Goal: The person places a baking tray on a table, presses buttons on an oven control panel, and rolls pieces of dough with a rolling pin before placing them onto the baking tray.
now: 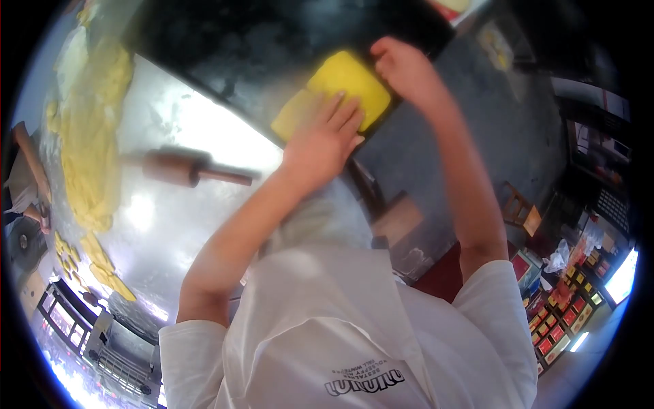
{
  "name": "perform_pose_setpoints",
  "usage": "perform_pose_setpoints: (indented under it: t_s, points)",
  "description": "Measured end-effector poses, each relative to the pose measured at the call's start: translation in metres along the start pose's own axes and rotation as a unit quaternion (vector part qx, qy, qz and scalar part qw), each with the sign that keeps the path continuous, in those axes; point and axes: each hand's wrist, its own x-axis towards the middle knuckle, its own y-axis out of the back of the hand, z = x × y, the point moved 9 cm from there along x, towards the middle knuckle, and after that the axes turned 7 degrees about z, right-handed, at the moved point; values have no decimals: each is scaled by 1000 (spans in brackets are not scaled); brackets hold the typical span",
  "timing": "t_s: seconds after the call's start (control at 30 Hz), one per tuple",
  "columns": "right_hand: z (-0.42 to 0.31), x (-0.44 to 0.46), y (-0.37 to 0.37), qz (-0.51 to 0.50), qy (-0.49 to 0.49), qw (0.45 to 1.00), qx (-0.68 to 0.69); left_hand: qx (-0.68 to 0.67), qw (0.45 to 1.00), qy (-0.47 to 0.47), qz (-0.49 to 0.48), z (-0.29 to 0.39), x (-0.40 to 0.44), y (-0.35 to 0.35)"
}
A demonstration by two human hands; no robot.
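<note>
A flat yellow slab of dough [351, 78] lies on the near corner of a dark tray [204, 41], with a second yellow piece [293, 112] beside it at its left. My left hand [317, 146] rests on the yellow dough, palm down, its fingers stretched over both pieces. Just past the slab's right edge, my right hand [402, 68] is held with its fingers curled together; whether anything small is between them is hidden. A wooden rolling pin [177, 167] lies on the pale metal worktop [146, 242], left of my left forearm.
A long mass of yellow dough [92, 150] spreads along the worktop's left side, with smaller pieces [105, 266] below. At the far left edge stands another person [27, 177]. A wooden stool [518, 208] and shelves of boxed goods [562, 320] are at the right.
</note>
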Motion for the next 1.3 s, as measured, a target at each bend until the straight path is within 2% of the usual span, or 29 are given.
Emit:
perform_pose_setpoints:
  t_s: [0.1,0.2,0.3,0.4,0.5,0.6,0.7,0.8,1.0,1.2,1.3]
  points:
    - [-3,-9,-4,-52,13,998,15,8,999,-26,-26,4,-1,1]
    - [-2,-10,7,-11,-2,1000,-20,13,999,-38,-30,1,-10,1]
    - [-14,-19,-3,-59,9,994,-97,-4,999,-36,-26,1,-11,4]
    - [-11,-16,6,4,39,997,-60,11,999,-36,-24,1,-12,1]
    - [-6,-16,15,-23,11,999,-25,27,999,-36,-14,-2,-12,1]
    - [-19,-24,9,-156,1,987,-32,39,999,-31,-12,-1,-15,2]
    - [-25,-27,-5,-186,91,974,-94,40,999,-28,-19,1,-14,3]
    - [-23,-25,-16,-181,126,966,-137,42,998,-26,-25,0,-16,2]
    - [-22,-21,-25,-195,119,957,-181,29,999,-27,-3,-4,-17,3]
    - [-37,-14,-12,-218,96,963,-128,11,999,-41,29,-2,-21,10]
    - [-37,-21,-31,-199,182,926,-263,-32,996,-34,75,-4,-17,21]
